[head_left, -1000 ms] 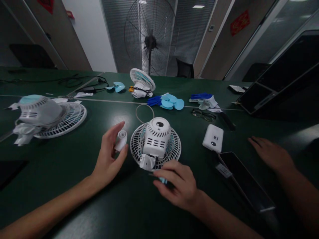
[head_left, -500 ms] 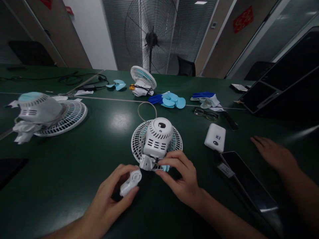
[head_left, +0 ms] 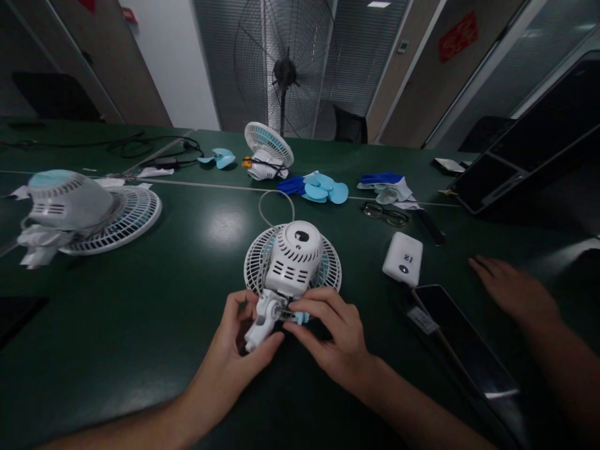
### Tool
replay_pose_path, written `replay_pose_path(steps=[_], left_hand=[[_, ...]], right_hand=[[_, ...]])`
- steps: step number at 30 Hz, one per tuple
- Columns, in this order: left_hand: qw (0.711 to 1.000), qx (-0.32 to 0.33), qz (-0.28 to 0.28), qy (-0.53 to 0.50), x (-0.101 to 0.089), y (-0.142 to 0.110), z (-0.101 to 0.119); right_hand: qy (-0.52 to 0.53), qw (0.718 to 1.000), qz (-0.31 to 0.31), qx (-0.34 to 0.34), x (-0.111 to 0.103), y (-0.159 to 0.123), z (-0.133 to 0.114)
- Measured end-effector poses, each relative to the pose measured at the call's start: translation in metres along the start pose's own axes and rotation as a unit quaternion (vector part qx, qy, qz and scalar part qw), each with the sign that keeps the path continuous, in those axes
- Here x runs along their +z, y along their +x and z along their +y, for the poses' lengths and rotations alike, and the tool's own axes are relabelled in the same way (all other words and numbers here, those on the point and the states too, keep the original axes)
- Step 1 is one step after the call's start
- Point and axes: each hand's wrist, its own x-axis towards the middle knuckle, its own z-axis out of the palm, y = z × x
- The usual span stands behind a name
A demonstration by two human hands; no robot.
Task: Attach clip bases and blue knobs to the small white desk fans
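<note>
A small white fan (head_left: 296, 259) lies grille-down on the green table in front of me, its motor housing upward. My left hand (head_left: 225, 369) grips a white plastic clip half (head_left: 257, 330) between thumb and fingers, against the bracket at the base of the fan. From the other side, my right hand (head_left: 335, 337) pinches a screw with a light-blue knob (head_left: 302, 318), its metal shaft pointing left toward the clip half. Whether the shaft passes through the clip half I cannot tell. The fan's cord (head_left: 276, 192) loops behind the housing.
Another fan (head_left: 75, 203) lies at left, and a third (head_left: 267, 153) stands farther back. Blue fan blades (head_left: 323, 187), gloves (head_left: 387, 187), glasses (head_left: 385, 214), a white power bank (head_left: 403, 259) and a phone (head_left: 464, 331) lie around. Another person's hand (head_left: 515, 290) rests at right.
My left hand has moved right and slightly up, bringing the clip half from beside the fan to its bracket. My right hand has shifted slightly left with the knob screw.
</note>
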Motion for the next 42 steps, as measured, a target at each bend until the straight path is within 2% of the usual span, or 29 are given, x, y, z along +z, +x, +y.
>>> replay_pose_path(steps=[6,9,11,14,18,23,27,29,33,36,39,42], left_hand=[[0.998,0.007,-0.050,-0.023,-0.004,-0.009,-0.008],[0.998,0.012,-0.043,-0.040,-0.005,-0.007,-0.010],[0.998,0.014,-0.024,-0.049,-0.005,-0.005,-0.010],[0.999,0.011,-0.003,-0.050,-0.005,-0.003,-0.008],[0.999,0.022,-0.019,-0.032,-0.005,-0.005,-0.006],[0.999,0.033,-0.019,-0.025,-0.003,-0.004,0.000],[0.999,0.036,-0.021,-0.010,-0.004,0.000,0.005],[0.999,0.041,-0.025,0.003,-0.006,0.003,0.004],[0.997,0.060,-0.036,0.013,-0.011,0.007,0.000],[0.996,0.063,-0.054,0.020,-0.013,0.011,0.001],[0.996,0.050,-0.070,0.025,-0.014,0.015,0.005],[0.996,0.043,-0.080,0.016,-0.011,0.017,0.004]], right_hand=[[0.003,0.998,0.032,-0.048,-0.002,0.000,-0.006],[0.015,0.997,0.018,-0.070,-0.003,-0.001,-0.010],[0.031,0.998,0.023,-0.055,-0.002,-0.001,-0.011],[0.045,0.997,0.057,0.004,0.000,-0.001,-0.011],[0.038,0.998,0.034,-0.035,0.001,-0.001,-0.010],[0.072,0.995,0.062,0.017,0.004,0.000,-0.010],[0.064,0.997,0.023,-0.022,0.005,-0.001,-0.008],[0.061,0.998,0.030,-0.016,0.004,-0.002,-0.007],[0.042,0.998,0.033,-0.043,0.003,0.000,-0.007],[0.040,0.998,0.042,-0.026,0.002,0.000,-0.007],[0.024,0.998,0.022,-0.062,0.003,-0.001,-0.006],[0.051,0.998,0.016,-0.034,0.006,-0.002,-0.006]])
